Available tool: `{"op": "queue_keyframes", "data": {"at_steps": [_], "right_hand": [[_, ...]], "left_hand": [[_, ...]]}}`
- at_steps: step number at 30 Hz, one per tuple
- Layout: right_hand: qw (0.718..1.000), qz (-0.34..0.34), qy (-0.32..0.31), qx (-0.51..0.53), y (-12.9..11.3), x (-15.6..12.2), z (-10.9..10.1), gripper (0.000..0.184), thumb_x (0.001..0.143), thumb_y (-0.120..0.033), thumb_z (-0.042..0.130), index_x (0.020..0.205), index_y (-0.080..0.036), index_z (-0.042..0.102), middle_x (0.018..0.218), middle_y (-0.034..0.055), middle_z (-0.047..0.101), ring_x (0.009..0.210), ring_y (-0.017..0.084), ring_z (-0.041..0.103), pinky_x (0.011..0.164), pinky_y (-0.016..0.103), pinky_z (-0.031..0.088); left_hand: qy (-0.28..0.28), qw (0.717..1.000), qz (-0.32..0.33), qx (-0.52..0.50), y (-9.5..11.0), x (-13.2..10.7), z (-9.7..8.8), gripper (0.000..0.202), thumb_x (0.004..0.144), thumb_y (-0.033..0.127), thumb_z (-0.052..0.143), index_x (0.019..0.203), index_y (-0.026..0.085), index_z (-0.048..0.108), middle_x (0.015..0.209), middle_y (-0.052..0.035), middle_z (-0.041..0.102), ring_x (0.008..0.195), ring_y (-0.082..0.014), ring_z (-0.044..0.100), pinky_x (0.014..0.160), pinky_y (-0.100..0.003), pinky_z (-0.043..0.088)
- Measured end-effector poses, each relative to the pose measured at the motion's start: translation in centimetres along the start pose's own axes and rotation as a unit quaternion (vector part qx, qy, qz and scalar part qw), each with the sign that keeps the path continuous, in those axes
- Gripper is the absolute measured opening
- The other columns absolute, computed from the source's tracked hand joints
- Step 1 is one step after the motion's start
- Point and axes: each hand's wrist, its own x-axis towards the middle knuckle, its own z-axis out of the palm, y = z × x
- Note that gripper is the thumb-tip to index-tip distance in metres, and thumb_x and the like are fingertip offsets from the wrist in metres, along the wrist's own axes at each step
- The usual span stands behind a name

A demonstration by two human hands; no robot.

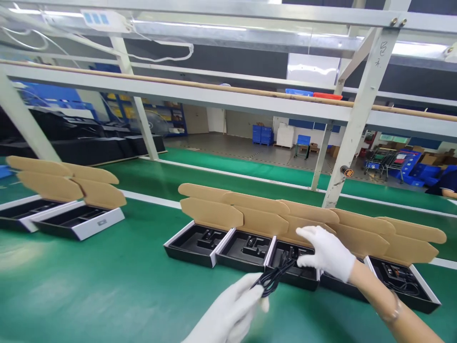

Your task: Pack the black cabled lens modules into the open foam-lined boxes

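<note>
My left hand (238, 305), in a white glove, is closed around one end of a bundled black cable (273, 278). The cable's loops stretch up and right, over the front of an open black-and-white box (293, 277). Close to the far end of the bundle, my right hand (323, 252), also gloved, has thumb and fingers spread apart; whether the thumb touches the cable I cannot tell. Below that hand, another box is mostly hidden. At the row's right end, a box (423, 290) has a black cable coiled inside.
Two more boxes in the row, a left one (189, 255) and its neighbour (237, 259), hold small black parts in black trays. Brown cardboard lids stand raised behind. Another pair of open boxes (100, 226) sits far left on the green table (117, 286). A metal post (352, 138) rises behind.
</note>
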Motion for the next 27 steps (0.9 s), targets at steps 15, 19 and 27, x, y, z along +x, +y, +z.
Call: {"op": "queue_keyframes", "data": {"at_steps": [15,19,27], "right_hand": [[0.941,0.085,0.105,0.309,-0.1,-2.4,-0.9,0.042,0.081,-0.014,0.05,0.122,-0.022,0.052,0.106,0.0026,0.068,0.078,0.014,0.065,0.077,0.031,0.053],[0.985,0.04,0.09,0.141,0.6,-2.2,-0.2,0.038,0.089,-0.019,0.045,0.125,-0.025,0.057,0.102,0.0041,0.064,0.09,0.017,0.062,0.083,0.033,0.051],[0.981,0.113,-0.127,-0.098,0.9,-0.9,3.6,0.038,0.092,-0.045,0.047,0.102,-0.02,0.073,0.102,0.0125,0.068,0.095,0.028,0.065,0.079,0.038,0.052]], "left_hand": [[-0.044,0.931,0.163,0.323,4.6,10.4,2.5,0.036,0.09,0.039,0.034,0.079,0.022,0.063,0.084,-0.0032,0.068,0.089,-0.0221,0.059,0.087,-0.033,0.043],[-0.178,0.924,0.123,0.315,4.5,11.5,2.9,0.041,0.09,0.044,0.032,0.081,0.022,0.065,0.072,-0.0009,0.067,0.077,-0.0196,0.061,0.084,-0.032,0.046],[-0.199,0.86,0.054,0.467,1.9,15.7,-0.7,0.04,0.077,0.045,0.058,0.107,0.021,0.067,0.057,0.0032,0.056,0.054,-0.0165,0.054,0.058,-0.027,0.045]]}}
